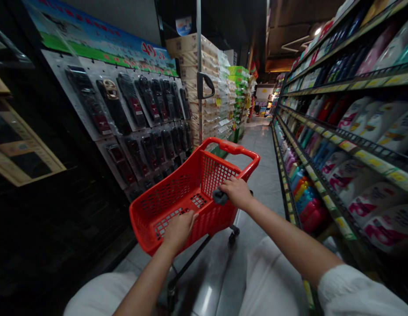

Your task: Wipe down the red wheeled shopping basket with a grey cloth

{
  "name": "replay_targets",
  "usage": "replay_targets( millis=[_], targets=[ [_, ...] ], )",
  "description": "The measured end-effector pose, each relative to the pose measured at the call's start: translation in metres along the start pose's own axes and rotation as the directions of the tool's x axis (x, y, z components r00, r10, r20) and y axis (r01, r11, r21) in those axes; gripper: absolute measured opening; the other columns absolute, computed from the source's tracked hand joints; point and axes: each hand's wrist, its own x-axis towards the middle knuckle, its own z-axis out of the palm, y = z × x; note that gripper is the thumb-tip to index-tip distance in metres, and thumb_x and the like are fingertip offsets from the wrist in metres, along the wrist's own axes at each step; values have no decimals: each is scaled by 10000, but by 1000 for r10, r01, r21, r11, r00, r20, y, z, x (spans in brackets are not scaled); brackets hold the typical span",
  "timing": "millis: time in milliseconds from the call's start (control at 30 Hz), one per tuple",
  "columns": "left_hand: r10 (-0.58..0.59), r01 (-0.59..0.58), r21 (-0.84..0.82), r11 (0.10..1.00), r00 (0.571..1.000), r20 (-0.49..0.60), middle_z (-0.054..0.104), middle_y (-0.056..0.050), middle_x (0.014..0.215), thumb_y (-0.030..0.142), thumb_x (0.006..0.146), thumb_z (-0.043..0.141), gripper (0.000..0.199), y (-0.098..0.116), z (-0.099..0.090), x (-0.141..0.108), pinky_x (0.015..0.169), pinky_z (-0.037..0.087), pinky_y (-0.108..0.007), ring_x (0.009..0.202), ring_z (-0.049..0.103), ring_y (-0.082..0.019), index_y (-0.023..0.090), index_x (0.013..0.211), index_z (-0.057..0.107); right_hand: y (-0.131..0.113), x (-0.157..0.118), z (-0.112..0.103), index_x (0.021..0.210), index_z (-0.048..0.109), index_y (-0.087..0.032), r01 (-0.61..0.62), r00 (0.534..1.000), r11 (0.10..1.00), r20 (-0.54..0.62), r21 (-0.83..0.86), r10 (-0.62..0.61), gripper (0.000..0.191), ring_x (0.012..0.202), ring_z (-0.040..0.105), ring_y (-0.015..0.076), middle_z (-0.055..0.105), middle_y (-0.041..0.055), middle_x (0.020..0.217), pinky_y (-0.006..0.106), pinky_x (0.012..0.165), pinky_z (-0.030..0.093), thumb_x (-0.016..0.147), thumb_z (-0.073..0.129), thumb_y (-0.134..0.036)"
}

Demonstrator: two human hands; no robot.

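A dim shop aisle is running ahead, its grey tiled floor shining under the ceiling lights far off. A red plastic basket on wheels is standing tilted in the middle of the aisle, just in front of the person, its looped red handle rising at the far end.

The left hand is reaching forward on a bare, nearly straight arm and is resting palm down on the near rim of the basket, fingers curling over the edge. The right hand is stretching further out, arm bare to a white sleeve, and is closing over the basket's right rim, pressing a small grey cloth against it. The two hands are lying well apart, one at each side of the basket.

On the left, a white board hung with dark packets is crowding close to the basket, leaving little room there. On the right, long shelves of bottles and white refill bags are lining the aisle, and a strip of bare floor is lying open between them and the basket. Straight ahead the aisle is staying open to its far end, past stacked cardboard boxes and a grey pole.

The banner above the board is showing red figures reading "49"; the yellow shelf tags are too small to read.
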Motion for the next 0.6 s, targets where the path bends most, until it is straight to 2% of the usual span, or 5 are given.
replay_targets(
  millis=[167,300,367,500,600],
  targets=[
    [47,-47,1,999,999,25,748,-96,940,386,1031,255,425,-27,-2,-5,706,417,-305,882,707,-247,204,992,637,79,-20,-19,1090,720,-235,-180,972,981,-165,-78,166,304,1077,546,251,681,76,1242,349,801,390,969,444,-190],
    [81,-81,-12,997,997,17,747,-88,947,389,1030,232,465,-35,-5,-3,735,416,-299,890,699,-231,206,961,654,136,-32,-40,1138,713,-229,-467,835,884,-327,4,442,336,1011,595,261,697,84,1207,343,781,426,876,516,-152],
    [74,-74,-24,997,997,11,745,-89,938,410,1027,221,495,-33,-6,-1,728,412,-297,879,697,-228,208,943,665,149,-33,-44,1184,690,-234,-488,798,870,-367,72,478,373,1015,611,269,703,84,1188,336,793,442,830,580,-196],
    [80,-80,-2,997,995,54,737,-108,877,514,1006,229,577,-19,-15,12,674,388,-303,841,689,-253,204,895,702,153,-33,-32,1140,700,-243,-430,827,882,-309,194,470,353,997,645,262,736,62,1088,311,776,459,805,591,-216],
    [184,-182,-31,983,977,110,718,-119,821,578,963,332,561,5,-24,35,625,354,-298,774,659,-251,177,801,689,151,-38,-20,1112,703,-226,-413,805,865,-330,284,493,330,971,660,256,739,68,1064,306,766,473,811,569,-215]
  ],
)
